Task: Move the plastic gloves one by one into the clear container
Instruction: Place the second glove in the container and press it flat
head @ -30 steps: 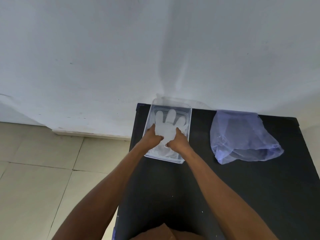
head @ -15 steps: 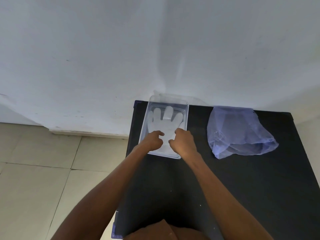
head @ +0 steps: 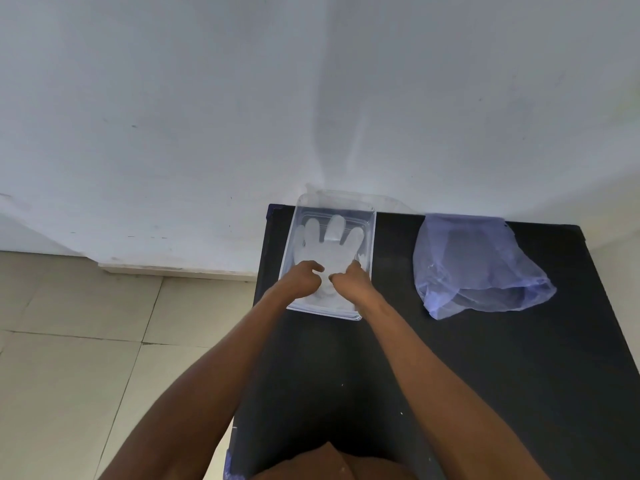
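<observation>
The plastic glove (head: 329, 252) lies flat inside the clear container (head: 372, 237), its fingers spread and pointing away from the person, probably so that the next gloves can stack on it without wrinkles. Both hands rest on its cuff end: the left hand (head: 302, 278) and the right hand (head: 352, 284) have their fingers curled down onto the thin film, close to each other. I cannot tell whether they pinch the plastic or only press it flat. Beyond the fingertips, the glove fills most of the container, so little free room is left up to the far wall. The near rim passes just under the wrists, so I judge the hands must rise a little before they draw back. To the right of the right hand, well apart, sits a crumpled bluish plastic bag (head: 478, 268) on the black table (head: 485, 375), perhaps the source of more gloves; the dark surface between is bare. The container stands near the table's left edge, beyond which the tiled floor (head: 69, 341) begins.
</observation>
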